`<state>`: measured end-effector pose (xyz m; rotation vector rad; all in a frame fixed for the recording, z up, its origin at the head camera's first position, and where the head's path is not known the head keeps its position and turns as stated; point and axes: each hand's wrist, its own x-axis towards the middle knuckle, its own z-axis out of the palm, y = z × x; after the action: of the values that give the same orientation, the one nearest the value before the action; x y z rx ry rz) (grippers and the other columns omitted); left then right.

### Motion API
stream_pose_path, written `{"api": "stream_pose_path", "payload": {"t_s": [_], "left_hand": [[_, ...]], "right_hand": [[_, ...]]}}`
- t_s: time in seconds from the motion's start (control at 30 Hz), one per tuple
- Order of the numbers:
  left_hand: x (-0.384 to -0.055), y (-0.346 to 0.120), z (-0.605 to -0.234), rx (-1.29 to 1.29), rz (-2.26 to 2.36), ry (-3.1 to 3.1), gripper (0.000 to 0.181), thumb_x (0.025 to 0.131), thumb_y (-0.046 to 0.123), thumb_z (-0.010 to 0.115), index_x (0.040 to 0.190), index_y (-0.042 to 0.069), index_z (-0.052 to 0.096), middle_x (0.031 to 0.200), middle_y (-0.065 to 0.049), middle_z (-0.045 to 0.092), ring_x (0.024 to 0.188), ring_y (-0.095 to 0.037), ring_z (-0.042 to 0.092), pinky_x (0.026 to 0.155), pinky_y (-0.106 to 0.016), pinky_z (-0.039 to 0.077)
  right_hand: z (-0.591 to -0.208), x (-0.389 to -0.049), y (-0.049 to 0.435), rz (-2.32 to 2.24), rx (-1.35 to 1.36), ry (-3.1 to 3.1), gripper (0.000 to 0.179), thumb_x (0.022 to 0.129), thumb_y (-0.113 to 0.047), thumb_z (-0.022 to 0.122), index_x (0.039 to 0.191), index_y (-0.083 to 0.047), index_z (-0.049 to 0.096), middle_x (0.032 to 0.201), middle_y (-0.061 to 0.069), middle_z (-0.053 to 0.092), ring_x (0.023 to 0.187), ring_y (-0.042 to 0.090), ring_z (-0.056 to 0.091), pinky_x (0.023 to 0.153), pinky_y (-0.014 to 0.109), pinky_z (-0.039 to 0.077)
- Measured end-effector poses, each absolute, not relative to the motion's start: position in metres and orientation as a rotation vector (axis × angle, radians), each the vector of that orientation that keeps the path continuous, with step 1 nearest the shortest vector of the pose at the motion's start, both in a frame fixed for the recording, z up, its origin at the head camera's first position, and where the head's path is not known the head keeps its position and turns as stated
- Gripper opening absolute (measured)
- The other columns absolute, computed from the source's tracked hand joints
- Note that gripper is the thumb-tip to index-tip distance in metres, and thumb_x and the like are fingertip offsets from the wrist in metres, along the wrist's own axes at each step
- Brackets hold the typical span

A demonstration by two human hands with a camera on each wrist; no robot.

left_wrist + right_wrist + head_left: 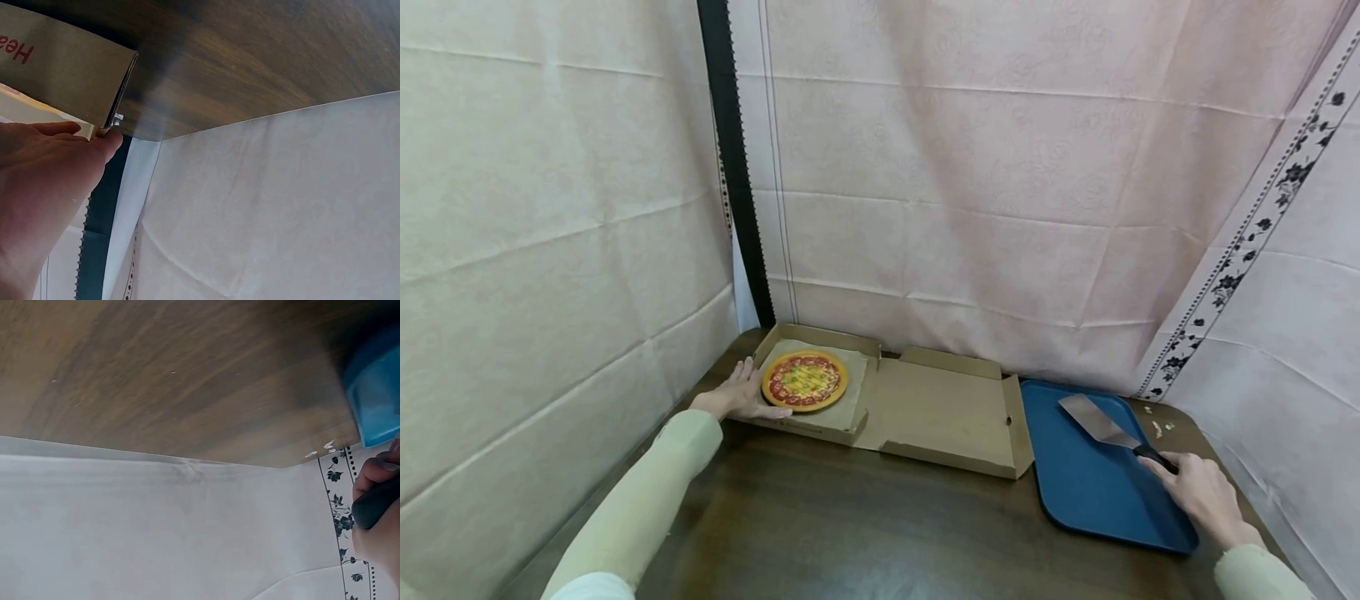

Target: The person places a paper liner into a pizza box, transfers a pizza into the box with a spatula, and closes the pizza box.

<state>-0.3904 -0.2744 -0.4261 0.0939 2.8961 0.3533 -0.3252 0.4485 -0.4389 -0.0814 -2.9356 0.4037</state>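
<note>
An opened cardboard pizza box lies toward the back of the table. Its left half holds a pizza with a yellow rim and a red and yellow top, on a sheet of pale paper. My left hand rests on the box's left side, fingers spread and the thumb at the pizza's near edge. In the left wrist view, a finger lies at the corner of the box wall. With my right hand I grip the black handle of a pizza spatula. Its metal blade is over a blue tray.
The dark wooden table extends in front of the box and tray. Pale cloth curtains hang close behind and along both sides. Small whitish marks show on the table beyond the tray's right edge.
</note>
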Motion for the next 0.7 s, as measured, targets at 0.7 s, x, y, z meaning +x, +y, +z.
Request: {"api": "stream_pose_path", "payload": {"t_s": [0.7], "left_hand": [[-0.386, -0.272, -0.424, 0.120, 0.359, 2.910, 0.131, 0.071, 0.084, 0.055, 0.150, -0.011, 0.012, 0.156, -0.037, -0.005, 0.146, -0.050, -0.003, 0.119, -0.059, 0.009]], "right_hand": [[-0.447, -0.317, 0.464, 0.391, -0.059, -2.963, 0.068, 0.092, -0.055, 0.055, 0.117, 0.007, 0.065, 0.083, 0.021, 0.070, 0.059, 0.017, 0.056, 0.050, 0.035, 0.042]]}}
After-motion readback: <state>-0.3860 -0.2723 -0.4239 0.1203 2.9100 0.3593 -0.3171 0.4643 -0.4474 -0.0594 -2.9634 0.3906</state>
